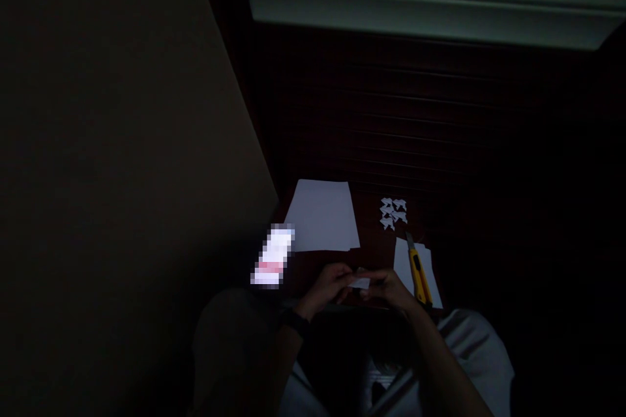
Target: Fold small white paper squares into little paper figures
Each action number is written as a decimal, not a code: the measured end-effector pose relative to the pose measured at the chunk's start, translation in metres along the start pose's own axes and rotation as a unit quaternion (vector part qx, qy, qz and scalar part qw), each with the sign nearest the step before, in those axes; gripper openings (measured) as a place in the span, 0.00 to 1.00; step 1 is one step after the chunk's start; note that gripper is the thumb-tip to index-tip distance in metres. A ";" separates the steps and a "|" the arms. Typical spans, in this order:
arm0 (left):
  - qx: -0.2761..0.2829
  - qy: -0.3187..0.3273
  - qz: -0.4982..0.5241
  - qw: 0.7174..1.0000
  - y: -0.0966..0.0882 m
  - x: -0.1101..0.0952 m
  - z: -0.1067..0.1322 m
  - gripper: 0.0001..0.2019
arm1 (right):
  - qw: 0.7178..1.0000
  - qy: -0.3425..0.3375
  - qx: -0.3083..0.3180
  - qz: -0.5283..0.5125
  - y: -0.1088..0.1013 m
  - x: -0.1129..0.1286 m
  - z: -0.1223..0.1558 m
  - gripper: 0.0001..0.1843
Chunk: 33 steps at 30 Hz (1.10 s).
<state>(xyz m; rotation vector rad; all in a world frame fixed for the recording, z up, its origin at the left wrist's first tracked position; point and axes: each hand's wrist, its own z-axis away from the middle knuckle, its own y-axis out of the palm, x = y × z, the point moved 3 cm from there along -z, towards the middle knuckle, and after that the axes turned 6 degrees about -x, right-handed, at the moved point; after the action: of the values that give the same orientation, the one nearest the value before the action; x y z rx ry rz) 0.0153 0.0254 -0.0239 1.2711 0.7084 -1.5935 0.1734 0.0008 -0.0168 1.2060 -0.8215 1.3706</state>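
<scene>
The scene is very dark. My left hand [327, 287] and my right hand [391, 287] meet low in the middle, both pinched on a small piece of white paper [360, 283] held between them. A dark band sits on my left wrist. To the right of my right hand, a yellow utility knife [418, 273] lies on a small white sheet [419, 267].
A larger white sheet of paper [323, 215] lies on the dark wooden surface [440, 143] beyond my hands. Several small folded paper pieces [393, 212] cluster to its right. A lit phone screen [272, 255] glows at the left. A beige wall [122, 143] fills the left side.
</scene>
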 end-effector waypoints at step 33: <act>-0.040 0.065 -0.013 0.997 0.006 0.007 -0.004 0.14 | 0.992 -0.062 -0.094 0.062 0.006 -0.007 -0.007 0.12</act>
<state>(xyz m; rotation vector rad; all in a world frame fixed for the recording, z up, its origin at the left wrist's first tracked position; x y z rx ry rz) 0.0223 0.0238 -0.0313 1.3191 0.8639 -1.4977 0.1653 0.0042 -0.0244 1.1162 -1.1038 1.2960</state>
